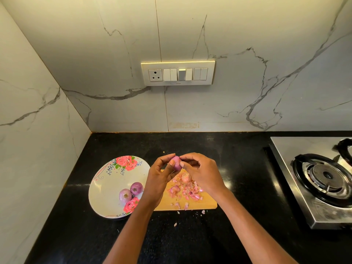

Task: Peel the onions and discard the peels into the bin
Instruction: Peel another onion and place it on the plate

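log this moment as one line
step: peeling | both hands grip onion | peels on board | two onions on plate

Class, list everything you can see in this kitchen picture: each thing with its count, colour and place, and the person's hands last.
held onion: 1, pink-purple, between both hands
plate onions: 2, purple, on the plate
board onion: 1, pale pink, on the board
peels: many, pink, on the board, a few on the counter
plate: 1, white with red roses, left of the board
cutting board: 1, tan wood, under the hands
counter: 1, black
gas stove: 1, steel, right
switch panel: 1, white, on the wall
left hand: grips the held onion
right hand: pinches it
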Motion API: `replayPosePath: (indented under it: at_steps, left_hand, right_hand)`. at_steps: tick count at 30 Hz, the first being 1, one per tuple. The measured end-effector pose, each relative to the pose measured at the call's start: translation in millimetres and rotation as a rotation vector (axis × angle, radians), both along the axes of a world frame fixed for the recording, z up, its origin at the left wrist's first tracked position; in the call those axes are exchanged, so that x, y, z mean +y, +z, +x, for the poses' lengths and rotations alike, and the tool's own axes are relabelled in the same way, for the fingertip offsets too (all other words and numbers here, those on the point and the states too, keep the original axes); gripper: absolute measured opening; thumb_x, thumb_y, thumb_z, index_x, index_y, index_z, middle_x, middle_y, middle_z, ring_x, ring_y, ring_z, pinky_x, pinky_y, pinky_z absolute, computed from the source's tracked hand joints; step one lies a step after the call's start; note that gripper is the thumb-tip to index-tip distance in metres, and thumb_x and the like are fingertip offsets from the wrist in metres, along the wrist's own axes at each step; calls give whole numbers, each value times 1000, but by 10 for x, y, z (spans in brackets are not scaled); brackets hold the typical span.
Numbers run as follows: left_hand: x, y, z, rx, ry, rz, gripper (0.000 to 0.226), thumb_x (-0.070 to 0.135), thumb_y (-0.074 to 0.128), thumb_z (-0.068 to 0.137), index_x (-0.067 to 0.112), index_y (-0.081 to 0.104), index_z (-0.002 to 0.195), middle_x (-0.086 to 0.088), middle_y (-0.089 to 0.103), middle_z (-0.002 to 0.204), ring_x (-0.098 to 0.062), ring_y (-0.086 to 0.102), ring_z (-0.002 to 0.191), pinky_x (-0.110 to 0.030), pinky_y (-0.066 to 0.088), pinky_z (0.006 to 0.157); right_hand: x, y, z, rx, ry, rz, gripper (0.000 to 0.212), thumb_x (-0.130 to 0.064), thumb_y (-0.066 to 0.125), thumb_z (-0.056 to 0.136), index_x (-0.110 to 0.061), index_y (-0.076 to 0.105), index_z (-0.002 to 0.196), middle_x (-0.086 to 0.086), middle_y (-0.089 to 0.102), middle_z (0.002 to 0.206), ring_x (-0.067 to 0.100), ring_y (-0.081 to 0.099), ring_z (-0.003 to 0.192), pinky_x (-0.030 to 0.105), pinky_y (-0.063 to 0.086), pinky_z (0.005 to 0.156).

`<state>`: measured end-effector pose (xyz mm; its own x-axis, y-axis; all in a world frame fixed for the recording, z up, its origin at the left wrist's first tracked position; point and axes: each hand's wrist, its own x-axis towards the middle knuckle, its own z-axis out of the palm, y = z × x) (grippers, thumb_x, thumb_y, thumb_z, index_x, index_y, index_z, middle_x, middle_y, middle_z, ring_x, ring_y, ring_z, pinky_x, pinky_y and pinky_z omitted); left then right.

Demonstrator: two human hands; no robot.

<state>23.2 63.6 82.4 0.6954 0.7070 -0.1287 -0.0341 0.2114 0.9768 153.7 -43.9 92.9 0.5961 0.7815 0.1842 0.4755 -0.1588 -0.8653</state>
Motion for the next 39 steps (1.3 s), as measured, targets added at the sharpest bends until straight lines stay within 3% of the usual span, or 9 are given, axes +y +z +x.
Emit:
replayPosePath:
  at_steps: [7,16,21,25,32,39]
  left_hand:
    - [15,-12,-2,55,3,127,34,30,65,91,22,64,124,-1,67,125,-16,69,113,-33,59,92]
    - [29,-20,-19,110,-1,232,37,38,69,84,26,67,119,9,68,118,-8,67,110,-25,59,88]
    - [-7,-8,-13,47,16,155,35,33,67,88,22,64,121,0,66,123,-18,68,113,-31,59,89]
    - [-7,41,-9,-28,14,25,40,35,58,92,17,60,128,-5,63,128,-22,68,115,-34,59,92]
    - [2,58,-17,-39,-4,4,39,33,59,92,18,61,128,-6,64,128,-21,68,115,-33,58,93]
    - [44,38,-39,33,-36,122,34,34,57,94,22,61,126,-4,65,127,-20,68,115,-30,59,90]
  right_hand:
    - [-3,14,-14,-75,-18,4,13,-29,74,91,-24,80,101,-15,73,91,0,67,88,12,52,74]
    - [3,32,-38,-25,-28,-8,2,-18,76,90,-19,77,92,-14,71,81,3,69,76,14,54,66]
    - [40,20,-48,33,-117,1,8,-15,75,90,-22,73,95,-15,71,84,-3,67,83,8,51,69]
    - [21,29,6,149,-82,15,28,-17,72,93,-29,63,118,-9,71,91,2,70,85,17,57,76]
    - [-2,82,32,54,65,15,25,-25,76,91,-30,72,115,-15,67,111,-2,64,101,13,54,82]
    - [-13,22,60,-110,114,24,21,-27,76,90,-27,74,111,-17,69,106,1,65,98,15,55,80]
